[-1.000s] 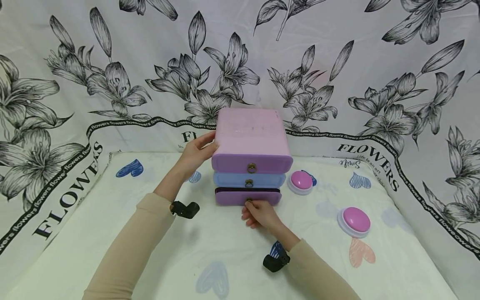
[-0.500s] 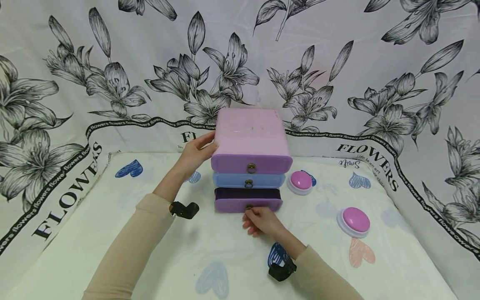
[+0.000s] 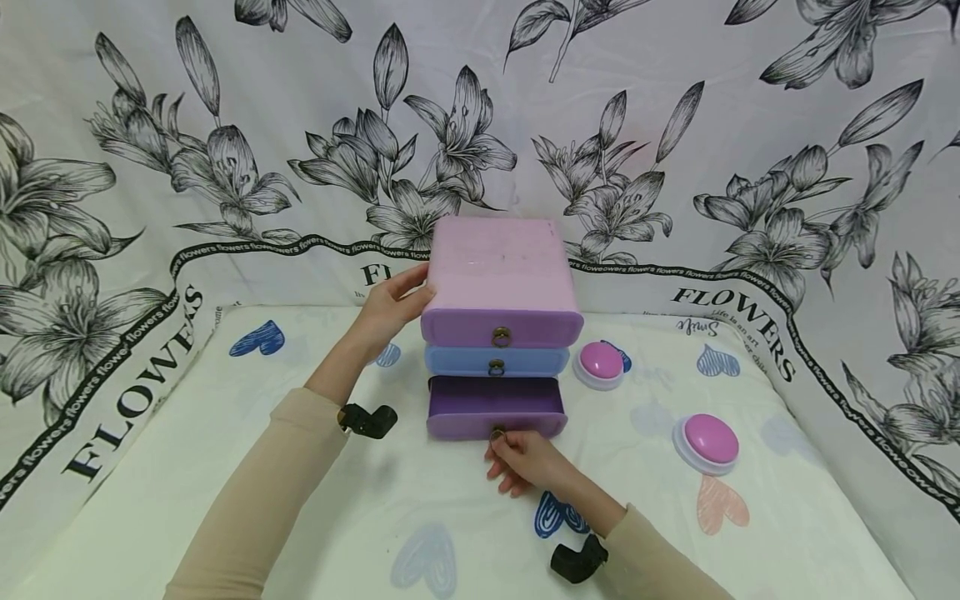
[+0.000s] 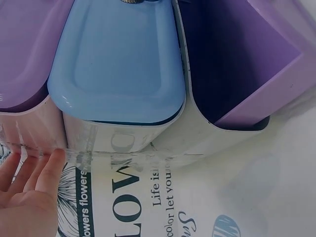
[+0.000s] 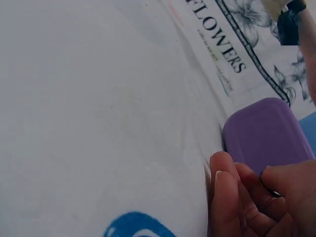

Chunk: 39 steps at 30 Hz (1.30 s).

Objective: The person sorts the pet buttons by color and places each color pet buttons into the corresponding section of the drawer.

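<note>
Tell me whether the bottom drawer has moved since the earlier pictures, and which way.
Yes: in the head view the bottom drawer has slid further out, toward the camera, judged against the closed blue drawer above it.

We see smooth, faintly glossy plastic on the drawer unit (image 3: 502,262), brass-like metal on its ring pulls (image 3: 501,337), shiny plastic on the 2 pink domes (image 3: 602,360) (image 3: 712,438), and matt cloth (lightly creased) on the backdrop (image 3: 637,50) and sleeves (image 3: 258,500).
</note>
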Each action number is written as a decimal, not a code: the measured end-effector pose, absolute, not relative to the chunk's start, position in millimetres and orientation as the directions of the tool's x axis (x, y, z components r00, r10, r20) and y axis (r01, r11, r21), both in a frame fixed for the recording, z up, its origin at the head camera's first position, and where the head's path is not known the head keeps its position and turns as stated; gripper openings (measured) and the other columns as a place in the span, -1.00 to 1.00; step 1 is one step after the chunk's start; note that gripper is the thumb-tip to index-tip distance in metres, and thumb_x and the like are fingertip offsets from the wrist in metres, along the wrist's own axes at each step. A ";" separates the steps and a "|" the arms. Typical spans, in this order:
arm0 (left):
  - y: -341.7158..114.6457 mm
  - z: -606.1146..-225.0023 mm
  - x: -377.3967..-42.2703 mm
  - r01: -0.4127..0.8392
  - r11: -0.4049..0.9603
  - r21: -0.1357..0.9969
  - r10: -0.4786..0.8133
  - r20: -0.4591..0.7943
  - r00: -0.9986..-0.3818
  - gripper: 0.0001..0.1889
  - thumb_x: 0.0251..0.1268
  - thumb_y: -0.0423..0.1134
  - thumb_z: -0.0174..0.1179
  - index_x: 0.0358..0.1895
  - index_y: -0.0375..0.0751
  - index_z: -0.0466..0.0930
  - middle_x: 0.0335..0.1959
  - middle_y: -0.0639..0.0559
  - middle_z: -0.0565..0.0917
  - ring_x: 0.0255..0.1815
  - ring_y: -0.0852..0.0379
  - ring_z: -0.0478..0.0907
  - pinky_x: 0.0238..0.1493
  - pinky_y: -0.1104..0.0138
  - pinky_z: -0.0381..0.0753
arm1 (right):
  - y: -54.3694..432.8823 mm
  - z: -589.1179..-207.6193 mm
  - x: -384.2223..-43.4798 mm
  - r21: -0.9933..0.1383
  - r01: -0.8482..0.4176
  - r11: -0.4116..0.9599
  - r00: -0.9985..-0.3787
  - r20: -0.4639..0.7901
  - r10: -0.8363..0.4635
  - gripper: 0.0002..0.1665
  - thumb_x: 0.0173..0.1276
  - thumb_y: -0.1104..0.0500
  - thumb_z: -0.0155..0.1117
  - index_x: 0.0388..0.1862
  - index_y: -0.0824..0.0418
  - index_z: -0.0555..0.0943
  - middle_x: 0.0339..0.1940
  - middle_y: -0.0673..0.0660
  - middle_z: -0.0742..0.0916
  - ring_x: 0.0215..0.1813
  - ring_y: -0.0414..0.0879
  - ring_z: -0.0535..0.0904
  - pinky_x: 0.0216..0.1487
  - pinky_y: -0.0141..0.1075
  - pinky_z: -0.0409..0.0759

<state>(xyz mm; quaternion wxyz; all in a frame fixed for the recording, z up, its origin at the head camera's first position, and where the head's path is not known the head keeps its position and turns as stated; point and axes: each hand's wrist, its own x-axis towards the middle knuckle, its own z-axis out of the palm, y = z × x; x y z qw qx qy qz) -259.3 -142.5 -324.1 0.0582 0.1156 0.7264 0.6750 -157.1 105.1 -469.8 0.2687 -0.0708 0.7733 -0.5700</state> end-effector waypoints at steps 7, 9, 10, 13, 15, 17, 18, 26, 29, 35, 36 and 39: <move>-141.0 -317.8 -253.4 0.089 0.079 0.993 0.251 0.066 -0.966 -0.39 0.34 -0.19 0.06 0.41 -0.19 0.10 0.40 -0.13 0.18 0.34 -0.06 0.25 0.29 0.13 0.35 | 105.9 -467.5 -147.0 -0.923 0.177 0.343 -0.829 -0.328 -0.454 -0.61 0.42 -0.02 0.01 -0.26 0.26 0.60 -0.47 0.11 0.71 -0.59 -0.18 0.60 -0.64 -0.40 0.58; -141.2 -318.1 -253.7 0.087 0.075 0.993 0.250 0.066 -0.966 -0.39 0.33 -0.19 0.06 0.41 -0.19 0.10 0.40 -0.13 0.19 0.34 -0.06 0.25 0.29 0.14 0.35 | 106.2 -467.5 -144.6 -0.923 0.172 0.343 -0.825 -0.325 -0.462 -0.60 0.42 -0.04 0.01 -0.27 0.26 0.61 -0.46 0.11 0.71 -0.59 -0.19 0.60 -0.64 -0.40 0.58; -141.3 -318.2 -253.8 0.086 0.074 0.994 0.249 0.065 -0.966 -0.39 0.33 -0.19 0.06 0.41 -0.19 0.10 0.40 -0.13 0.18 0.34 -0.06 0.25 0.29 0.14 0.35 | 106.5 -467.5 -143.6 -0.924 0.171 0.342 -0.822 -0.325 -0.467 -0.59 0.42 -0.04 0.00 -0.27 0.26 0.61 -0.46 0.11 0.71 -0.58 -0.19 0.60 -0.64 -0.40 0.58; -141.6 -318.2 -254.3 0.082 0.076 0.994 0.247 0.061 -0.967 -0.39 0.33 -0.18 0.06 0.41 -0.18 0.11 0.40 -0.12 0.19 0.34 -0.05 0.25 0.29 0.14 0.35 | 107.6 -468.0 -141.0 -0.925 0.173 0.338 -0.810 -0.329 -0.485 -0.57 0.42 -0.08 -0.01 -0.26 0.25 0.61 -0.46 0.12 0.71 -0.58 -0.18 0.60 -0.63 -0.39 0.59; -141.8 -318.1 -254.2 0.080 0.077 0.994 0.244 0.059 -0.968 -0.39 0.33 -0.18 0.07 0.41 -0.17 0.11 0.40 -0.11 0.19 0.34 -0.04 0.25 0.29 0.15 0.35 | 108.6 -468.8 -139.7 -0.927 0.171 0.333 -0.803 -0.327 -0.498 -0.55 0.42 -0.09 -0.01 -0.25 0.25 0.61 -0.46 0.12 0.71 -0.58 -0.18 0.60 -0.63 -0.38 0.59; -141.8 -318.4 -254.6 0.081 0.077 0.994 0.246 0.059 -0.967 -0.39 0.33 -0.18 0.07 0.41 -0.17 0.11 0.40 -0.11 0.19 0.34 -0.04 0.25 0.30 0.14 0.34 | 109.7 -469.6 -138.3 -0.927 0.171 0.332 -0.796 -0.329 -0.507 -0.54 0.42 -0.10 -0.02 -0.25 0.25 0.62 -0.48 0.12 0.70 -0.58 -0.18 0.60 -0.64 -0.37 0.59; -141.8 -318.7 -254.8 0.082 0.080 0.993 0.249 0.059 -0.967 -0.38 0.33 -0.17 0.06 0.41 -0.17 0.11 0.40 -0.12 0.18 0.34 -0.05 0.25 0.30 0.14 0.34 | 110.3 -470.1 -137.6 -0.928 0.172 0.331 -0.793 -0.330 -0.512 -0.54 0.42 -0.10 -0.02 -0.25 0.25 0.62 -0.49 0.11 0.70 -0.58 -0.18 0.60 -0.64 -0.37 0.59; -141.9 -320.0 -256.0 0.084 0.077 0.993 0.249 0.063 -0.967 -0.38 0.32 -0.17 0.07 0.41 -0.17 0.12 0.40 -0.11 0.19 0.34 -0.04 0.26 0.30 0.15 0.34 | 114.5 -467.8 -129.9 -0.923 0.183 0.339 -0.758 -0.352 -0.548 -0.53 0.42 -0.09 -0.03 -0.25 0.26 0.62 -0.53 0.11 0.69 -0.58 -0.19 0.59 -0.64 -0.41 0.57; -141.8 -319.9 -255.9 0.086 0.080 0.993 0.250 0.063 -0.966 -0.38 0.32 -0.17 0.08 0.41 -0.16 0.11 0.40 -0.10 0.19 0.34 -0.03 0.26 0.30 0.15 0.34 | 116.1 -465.8 -127.2 -0.924 0.175 0.340 -0.753 -0.348 -0.559 -0.54 0.41 -0.10 -0.01 -0.25 0.26 0.63 -0.53 0.11 0.69 -0.58 -0.19 0.58 -0.64 -0.42 0.57; -141.8 -319.1 -255.2 0.082 0.079 0.993 0.251 0.060 -0.966 -0.38 0.32 -0.17 0.07 0.41 -0.17 0.11 0.40 -0.11 0.18 0.35 -0.03 0.24 0.30 0.16 0.34 | 117.7 -464.3 -121.0 -0.928 0.155 0.338 -0.744 -0.335 -0.578 -0.55 0.40 -0.11 0.01 -0.27 0.23 0.64 -0.53 0.11 0.69 -0.57 -0.19 0.58 -0.64 -0.42 0.57; -141.9 -319.0 -255.2 0.081 0.079 0.994 0.252 0.058 -0.966 -0.38 0.33 -0.17 0.07 0.41 -0.17 0.10 0.40 -0.11 0.18 0.35 -0.03 0.24 0.30 0.16 0.34 | 117.8 -464.6 -119.8 -0.929 0.152 0.338 -0.744 -0.332 -0.579 -0.55 0.40 -0.10 0.01 -0.27 0.23 0.64 -0.54 0.11 0.69 -0.58 -0.19 0.57 -0.64 -0.42 0.57; -142.1 -319.4 -255.1 0.074 0.077 0.994 0.250 0.052 -0.967 -0.38 0.33 -0.17 0.07 0.41 -0.15 0.10 0.40 -0.09 0.18 0.35 -0.02 0.24 0.29 0.18 0.36 | 118.2 -466.3 -116.2 -0.929 0.141 0.341 -0.749 -0.325 -0.577 -0.57 0.40 -0.09 0.01 -0.29 0.22 0.64 -0.56 0.09 0.68 -0.61 -0.19 0.56 -0.65 -0.41 0.57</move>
